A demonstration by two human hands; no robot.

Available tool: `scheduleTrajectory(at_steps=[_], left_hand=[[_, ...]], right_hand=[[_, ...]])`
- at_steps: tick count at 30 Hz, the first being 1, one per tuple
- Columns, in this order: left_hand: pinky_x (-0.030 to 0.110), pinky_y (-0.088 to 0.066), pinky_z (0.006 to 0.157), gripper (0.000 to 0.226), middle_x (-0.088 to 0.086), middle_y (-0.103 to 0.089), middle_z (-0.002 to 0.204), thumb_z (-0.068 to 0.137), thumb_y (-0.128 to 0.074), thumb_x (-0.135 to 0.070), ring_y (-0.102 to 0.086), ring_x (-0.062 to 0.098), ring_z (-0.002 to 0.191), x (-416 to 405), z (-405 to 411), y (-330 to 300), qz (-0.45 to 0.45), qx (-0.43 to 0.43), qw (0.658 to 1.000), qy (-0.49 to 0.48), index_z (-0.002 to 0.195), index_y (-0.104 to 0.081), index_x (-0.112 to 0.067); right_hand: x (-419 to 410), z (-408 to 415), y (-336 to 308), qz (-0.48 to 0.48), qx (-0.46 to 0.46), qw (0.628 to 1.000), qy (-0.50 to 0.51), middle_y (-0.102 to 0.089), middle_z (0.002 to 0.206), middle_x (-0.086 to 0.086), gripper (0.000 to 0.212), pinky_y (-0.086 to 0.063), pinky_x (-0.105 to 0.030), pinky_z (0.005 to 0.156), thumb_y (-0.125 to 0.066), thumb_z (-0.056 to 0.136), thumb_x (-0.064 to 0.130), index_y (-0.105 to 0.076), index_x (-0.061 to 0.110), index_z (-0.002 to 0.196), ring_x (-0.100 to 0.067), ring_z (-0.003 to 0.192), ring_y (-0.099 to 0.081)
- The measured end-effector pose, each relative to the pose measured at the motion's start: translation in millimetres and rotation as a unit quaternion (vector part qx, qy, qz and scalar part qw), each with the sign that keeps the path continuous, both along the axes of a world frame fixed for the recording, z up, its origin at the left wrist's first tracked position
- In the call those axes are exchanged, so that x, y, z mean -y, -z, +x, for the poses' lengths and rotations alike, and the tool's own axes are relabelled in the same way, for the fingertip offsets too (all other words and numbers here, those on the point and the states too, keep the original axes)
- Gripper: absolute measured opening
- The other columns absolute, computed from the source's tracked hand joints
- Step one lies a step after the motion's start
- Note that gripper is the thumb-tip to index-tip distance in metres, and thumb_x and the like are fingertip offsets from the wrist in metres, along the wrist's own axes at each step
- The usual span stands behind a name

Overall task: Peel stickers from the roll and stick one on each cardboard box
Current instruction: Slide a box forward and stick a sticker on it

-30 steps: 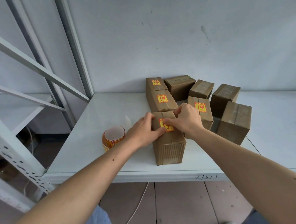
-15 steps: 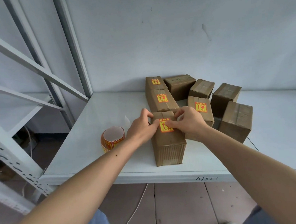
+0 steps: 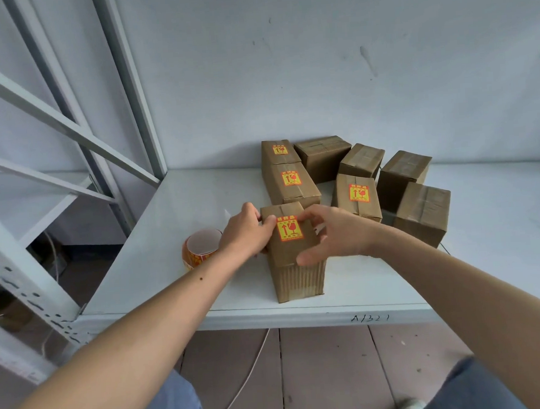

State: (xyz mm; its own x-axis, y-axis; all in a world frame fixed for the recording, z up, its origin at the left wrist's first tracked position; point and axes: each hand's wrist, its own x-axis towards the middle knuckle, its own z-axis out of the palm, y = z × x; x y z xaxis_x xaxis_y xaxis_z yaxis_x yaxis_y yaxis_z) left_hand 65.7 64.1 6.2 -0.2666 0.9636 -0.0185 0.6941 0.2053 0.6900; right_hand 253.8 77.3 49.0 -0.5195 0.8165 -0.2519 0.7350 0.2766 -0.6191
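Observation:
A tall cardboard box (image 3: 295, 277) stands near the shelf's front edge with a yellow-and-red sticker (image 3: 289, 230) stuck on its top. My left hand (image 3: 247, 234) grips the box's left side, its thumb resting on top beside the sticker. My right hand (image 3: 340, 235) spans the right side, thumb at the front top edge and fingers toward the back. The sticker roll (image 3: 200, 249) lies just left of my left hand. Three more boxes carry stickers (image 3: 291, 178), (image 3: 280, 150), (image 3: 358, 194).
Several plain boxes (image 3: 322, 155), (image 3: 361, 160), (image 3: 403, 171), (image 3: 424, 214) crowd the back right of the white shelf (image 3: 157, 242). A wall stands directly behind. Grey rack uprights and braces (image 3: 128, 86) rise on the left. The shelf's front edge (image 3: 301, 317) is close to me.
My right hand has lifted off the sticker and moved to the box's right side, fingers spread. The sticker now shows fully. My left hand stays at the box's left side.

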Motion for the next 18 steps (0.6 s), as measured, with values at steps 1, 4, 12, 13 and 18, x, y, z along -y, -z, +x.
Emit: scheduleTrajectory(at_steps=[1, 4, 12, 13, 18], left_hand=[[0.043, -0.060, 0.058, 0.031, 0.005, -0.066, 0.084, 0.089, -0.050, -0.046, -0.070, 0.022, 0.060, 3.8, -3.3, -1.9, -0.003, 0.002, 1.000, -0.004, 0.093, -0.044, -0.016], [0.040, -0.060, 0.053, 0.028, 0.006, -0.067, 0.085, 0.088, -0.053, -0.041, -0.070, 0.021, 0.056, 12.6, -15.7, -9.0, 0.000, -0.001, 1.000, -0.022, 0.096, -0.045, -0.016], [0.044, -0.058, 0.070, 0.034, 0.004, -0.067, 0.095, 0.086, -0.058, -0.045, -0.070, 0.024, 0.066, 8.3, -38.1, -21.8, 0.010, -0.040, 0.999, 0.011, 0.106, -0.038, -0.026], [0.044, -0.057, 0.073, 0.035, 0.004, -0.066, 0.100, 0.087, -0.059, -0.045, -0.069, 0.025, 0.072, 4.7, -39.2, -22.2, 0.019, -0.047, 0.999, 0.013, 0.109, -0.041, -0.025], [0.044, -0.055, 0.082, 0.045, 0.004, -0.056, 0.121, 0.084, -0.066, -0.044, -0.058, 0.026, 0.103, -15.7, -46.2, -18.8, 0.046, -0.041, 0.997, 0.036, 0.121, -0.055, -0.021]], right_hand=[[3.1, -2.0, -1.1, 0.013, 0.028, 0.999, -0.032, -0.049, 0.128, 0.003, 0.088, -0.049, -0.032, 0.096, -0.087, 0.066, 0.038, -0.037, 0.027, 0.138, -0.016, 0.114, -0.053], [8.4, -12.7, -3.4, 0.072, 0.067, 0.992, -0.083, -0.053, 0.131, 0.002, 0.091, -0.045, -0.032, 0.098, -0.088, 0.065, 0.032, -0.037, 0.027, 0.141, -0.019, 0.115, -0.055], [-1.8, -48.5, 6.5, 0.222, 0.101, 0.970, -0.012, -0.062, 0.113, 0.000, 0.060, -0.054, -0.036, 0.084, -0.084, 0.069, 0.038, -0.058, 0.024, 0.122, -0.020, 0.101, -0.059], [-6.5, -52.6, 9.1, 0.243, 0.100, 0.965, 0.001, -0.061, 0.111, 0.000, 0.057, -0.054, -0.033, 0.080, -0.084, 0.070, 0.039, -0.060, 0.023, 0.118, -0.019, 0.097, -0.059], [-31.4, -69.4, 21.0, 0.301, 0.051, 0.951, 0.046, -0.061, 0.105, -0.004, 0.030, -0.054, -0.029, 0.075, -0.078, 0.079, 0.026, -0.064, 0.016, 0.103, -0.018, 0.088, -0.059]])
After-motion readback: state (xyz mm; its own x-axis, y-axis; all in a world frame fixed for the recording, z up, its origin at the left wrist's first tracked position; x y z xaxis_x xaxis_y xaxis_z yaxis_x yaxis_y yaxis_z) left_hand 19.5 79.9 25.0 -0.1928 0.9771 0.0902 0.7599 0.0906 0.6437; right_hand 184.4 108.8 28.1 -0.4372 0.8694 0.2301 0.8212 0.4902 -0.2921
